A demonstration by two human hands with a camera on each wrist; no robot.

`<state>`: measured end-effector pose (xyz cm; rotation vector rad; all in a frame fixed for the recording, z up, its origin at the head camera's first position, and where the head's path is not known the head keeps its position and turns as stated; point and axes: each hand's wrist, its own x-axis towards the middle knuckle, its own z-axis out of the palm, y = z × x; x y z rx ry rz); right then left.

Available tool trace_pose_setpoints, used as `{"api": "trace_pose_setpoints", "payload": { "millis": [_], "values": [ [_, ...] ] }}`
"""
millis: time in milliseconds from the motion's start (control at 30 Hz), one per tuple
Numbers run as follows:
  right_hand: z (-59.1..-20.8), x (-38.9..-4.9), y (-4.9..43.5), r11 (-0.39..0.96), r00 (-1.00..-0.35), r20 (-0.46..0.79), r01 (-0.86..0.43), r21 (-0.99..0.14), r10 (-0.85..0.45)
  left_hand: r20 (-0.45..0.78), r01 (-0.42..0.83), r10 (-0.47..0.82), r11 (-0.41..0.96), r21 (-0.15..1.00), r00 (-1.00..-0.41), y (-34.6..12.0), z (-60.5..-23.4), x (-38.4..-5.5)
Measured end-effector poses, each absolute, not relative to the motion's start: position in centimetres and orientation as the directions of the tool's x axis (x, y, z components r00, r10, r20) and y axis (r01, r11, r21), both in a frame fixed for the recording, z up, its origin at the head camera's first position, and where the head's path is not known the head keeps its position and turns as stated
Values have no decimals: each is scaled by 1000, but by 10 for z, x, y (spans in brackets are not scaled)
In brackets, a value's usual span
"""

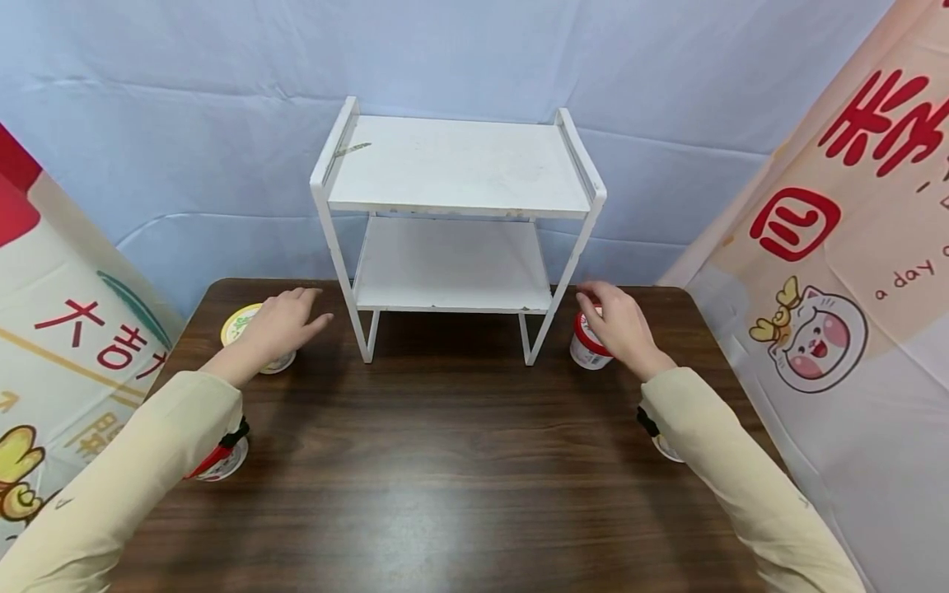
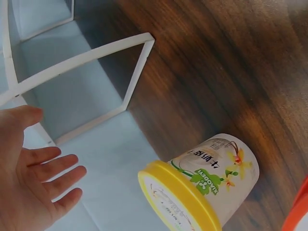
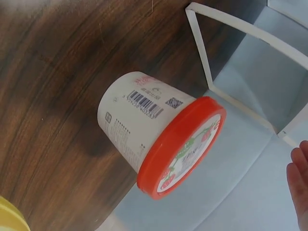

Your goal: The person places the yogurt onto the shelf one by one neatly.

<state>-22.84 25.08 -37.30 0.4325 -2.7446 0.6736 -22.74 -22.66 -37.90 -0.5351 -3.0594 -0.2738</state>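
Note:
My left hand (image 1: 280, 325) hovers over a paper ice cream tub with a yellow lid (image 1: 239, 323), at the table's left back corner. Its fingers are spread and hold nothing; the left wrist view shows this tub (image 2: 216, 175) apart from the hand (image 2: 36, 180). On the other side, my right hand (image 1: 621, 323) is above a red-lidded ice cream tub (image 1: 589, 352), fingers relaxed. In the right wrist view that tub (image 3: 144, 122) stands apart from the fingertips (image 3: 299, 168). Between the hands is a white two-tier shelf (image 1: 455, 165).
Partly under my left sleeve is another red-lidded tub (image 1: 228, 464). Beside my right sleeve, mostly hidden, sits another tub (image 1: 669, 449); its yellow lid (image 3: 10, 216) shows in the right wrist view. Both shelf tiers are bare. The dark wooden table (image 1: 430, 461) ends at a pale cloth backdrop (image 1: 222, 148).

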Motion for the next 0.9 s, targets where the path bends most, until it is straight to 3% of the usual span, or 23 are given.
{"api": "trace_pose_setpoints", "payload": {
  "millis": [900],
  "values": [
    [-375,-213,241,767,-854,471,-451,-456,-222,81,389,380,902,188,-921,-229,-393,-202]
  ]
}}
